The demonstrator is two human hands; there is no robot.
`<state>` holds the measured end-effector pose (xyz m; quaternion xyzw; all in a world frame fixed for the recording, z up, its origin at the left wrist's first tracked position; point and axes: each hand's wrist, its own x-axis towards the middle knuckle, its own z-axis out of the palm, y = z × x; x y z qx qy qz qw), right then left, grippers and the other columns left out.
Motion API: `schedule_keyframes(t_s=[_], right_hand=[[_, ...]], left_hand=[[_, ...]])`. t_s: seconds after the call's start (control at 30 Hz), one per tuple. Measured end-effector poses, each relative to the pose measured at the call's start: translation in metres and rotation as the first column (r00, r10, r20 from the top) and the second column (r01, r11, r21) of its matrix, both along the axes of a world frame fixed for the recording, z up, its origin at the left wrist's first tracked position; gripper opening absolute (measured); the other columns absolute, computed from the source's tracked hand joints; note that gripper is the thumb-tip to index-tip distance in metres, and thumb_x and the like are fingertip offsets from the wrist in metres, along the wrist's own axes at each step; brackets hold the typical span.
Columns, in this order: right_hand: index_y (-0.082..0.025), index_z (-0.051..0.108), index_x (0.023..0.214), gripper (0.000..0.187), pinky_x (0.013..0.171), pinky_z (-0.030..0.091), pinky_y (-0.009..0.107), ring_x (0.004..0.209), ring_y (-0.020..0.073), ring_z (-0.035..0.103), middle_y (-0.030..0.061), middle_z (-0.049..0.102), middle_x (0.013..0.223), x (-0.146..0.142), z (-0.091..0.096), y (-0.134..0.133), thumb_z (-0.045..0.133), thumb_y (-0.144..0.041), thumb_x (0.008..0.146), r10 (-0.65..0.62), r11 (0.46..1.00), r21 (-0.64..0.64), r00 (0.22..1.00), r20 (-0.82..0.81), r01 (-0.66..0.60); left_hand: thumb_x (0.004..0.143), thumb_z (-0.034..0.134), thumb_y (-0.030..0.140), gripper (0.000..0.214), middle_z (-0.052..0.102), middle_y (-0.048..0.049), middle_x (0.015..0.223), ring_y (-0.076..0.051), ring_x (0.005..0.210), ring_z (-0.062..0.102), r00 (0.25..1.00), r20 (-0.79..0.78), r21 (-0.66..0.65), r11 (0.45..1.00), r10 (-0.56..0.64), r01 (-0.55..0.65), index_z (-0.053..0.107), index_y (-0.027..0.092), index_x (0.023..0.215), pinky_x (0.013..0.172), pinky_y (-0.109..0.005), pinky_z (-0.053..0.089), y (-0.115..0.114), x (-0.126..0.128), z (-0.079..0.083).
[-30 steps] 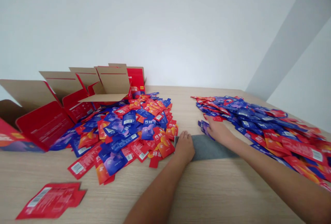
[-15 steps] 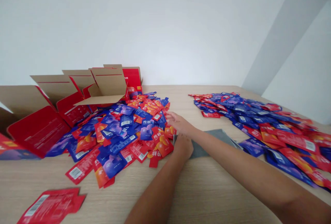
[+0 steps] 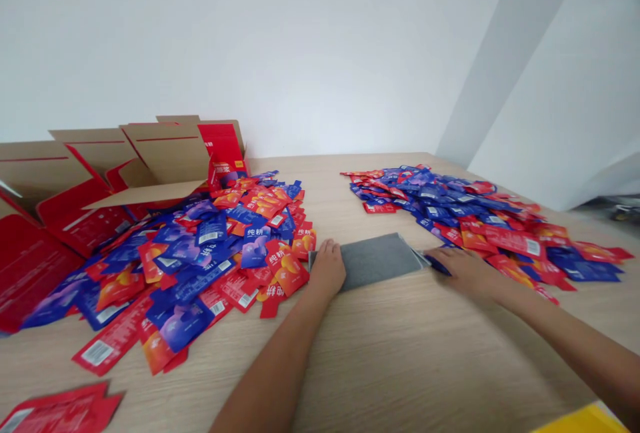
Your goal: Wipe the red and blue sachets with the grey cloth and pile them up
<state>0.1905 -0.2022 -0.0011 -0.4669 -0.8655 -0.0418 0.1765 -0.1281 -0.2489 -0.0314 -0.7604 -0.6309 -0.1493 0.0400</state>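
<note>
A flat grey bag [image 3: 383, 261], perhaps a stack of them, lies on the table between my hands, with thin pale edges at its right end. My left hand [image 3: 327, 269] is closed over its left end, fingers curled. Just past the right end, my right hand [image 3: 460, 269] has its fingers on a dark blue pouch [image 3: 438, 264]; the hand covers most of it and is slightly blurred. Close to my left hand is a heap of red and blue pouches [image 3: 255, 246]. A second heap of pouches [image 3: 465, 209] spreads behind and beyond my right hand.
Open red cartons [image 3: 167, 149] with brown flaps stand in a row at the left. Some red pouches [image 3: 65, 409] lie apart at the front left. Something yellow [image 3: 583, 421] shows at the bottom right corner. A white wall [image 3: 320, 53] rises behind the table.
My right hand has moved from beside my left hand across to the blue pouch on the right. My left hand stays at the bag's left end. The view has turned rightward.
</note>
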Motion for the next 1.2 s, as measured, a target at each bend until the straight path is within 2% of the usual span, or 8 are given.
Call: schedule_keyframes(t_s=[0.2,0.37,0.5,0.6,0.67,0.8,1.0,1.2], right_hand=[[-0.016,0.053,0.122,0.045,0.086,0.047,0.041,0.098,0.0250,0.061,0.0131,0.063,0.114,0.011,0.005,0.000,0.035,-0.018,0.081,-0.016,0.997,-0.065,0.988,0.156,0.027],[-0.012,0.052,0.122,0.045,0.077,0.049,0.045,0.090,0.0290,0.064,0.0165,0.066,0.102,-0.021,0.029,0.006,0.028,-0.031,0.090,-0.248,0.969,-0.004,0.963,-0.105,0.248],[-0.021,0.054,0.121,0.040,0.093,0.043,0.041,0.109,0.0222,0.055,0.0072,0.061,0.118,-0.072,0.038,-0.008,0.032,-0.032,0.090,0.099,0.994,-0.014,0.930,-0.355,-0.111],[-0.026,0.059,0.117,0.041,0.101,0.037,0.042,0.118,0.0201,0.048,0.0024,0.058,0.123,-0.107,0.029,-0.020,0.032,-0.019,0.087,0.364,0.911,-0.087,0.885,-0.289,-0.403],[-0.026,0.065,0.109,0.048,0.100,0.038,0.041,0.118,0.0195,0.049,0.0019,0.059,0.121,-0.122,0.020,-0.023,0.030,-0.008,0.082,0.410,0.876,-0.168,0.881,-0.237,-0.452],[-0.025,0.065,0.108,0.049,0.096,0.043,0.041,0.108,0.0198,0.057,0.0038,0.063,0.115,-0.138,0.008,-0.023,0.032,-0.006,0.079,0.330,0.909,-0.196,0.923,-0.199,-0.367],[-0.008,0.051,0.125,0.043,0.102,0.033,0.046,0.127,0.0262,0.037,0.0161,0.045,0.134,-0.168,-0.011,-0.039,0.034,-0.020,0.088,0.223,0.975,-0.018,0.975,-0.012,-0.223],[-0.017,0.046,0.130,0.042,0.103,0.030,0.047,0.131,0.0228,0.030,0.0092,0.039,0.140,-0.148,-0.027,-0.029,0.032,-0.024,0.091,0.235,0.972,-0.035,0.970,0.057,-0.233]], left_hand=[[0.086,0.033,0.010,0.039,0.049,-0.0203,0.128,-0.024,0.124,0.040,0.999,0.022,-0.011,1.000,0.024,-0.024,0.050,0.000,0.119,0.104,-0.037,0.032,-0.002,0.000,0.004],[0.085,0.033,0.010,0.038,0.050,-0.0172,0.128,-0.022,0.124,0.041,0.999,0.010,0.001,1.000,0.031,-0.031,0.051,0.005,0.118,0.103,-0.038,0.033,-0.003,0.000,0.004],[0.085,0.033,0.010,0.038,0.050,-0.0166,0.128,-0.023,0.123,0.041,0.999,0.018,0.002,0.999,0.041,-0.041,0.051,0.007,0.118,0.103,-0.040,0.033,-0.004,0.000,0.004],[0.084,0.032,0.009,0.039,0.049,-0.0186,0.129,-0.023,0.124,0.040,0.999,0.027,-0.016,0.999,0.029,-0.029,0.051,0.004,0.118,0.104,-0.039,0.032,-0.005,0.000,0.006],[0.084,0.033,0.009,0.039,0.048,-0.0200,0.129,-0.023,0.125,0.039,0.999,0.030,-0.034,0.999,0.025,-0.024,0.050,0.002,0.119,0.105,-0.037,0.031,-0.006,0.001,0.008],[0.084,0.035,0.010,0.040,0.047,-0.0199,0.130,-0.024,0.125,0.039,0.999,0.042,-0.044,0.999,0.035,-0.033,0.049,0.001,0.119,0.105,-0.035,0.030,-0.007,0.002,0.010],[0.085,0.033,0.011,0.039,0.048,-0.0192,0.129,-0.023,0.124,0.040,0.999,0.038,-0.049,0.998,0.034,-0.033,0.049,0.002,0.119,0.105,-0.035,0.030,-0.006,0.002,0.009],[0.086,0.033,0.012,0.039,0.048,-0.0195,0.129,-0.024,0.124,0.039,0.999,0.021,-0.039,0.999,0.024,-0.024,0.048,0.001,0.120,0.105,-0.037,0.031,-0.006,0.002,0.008]])
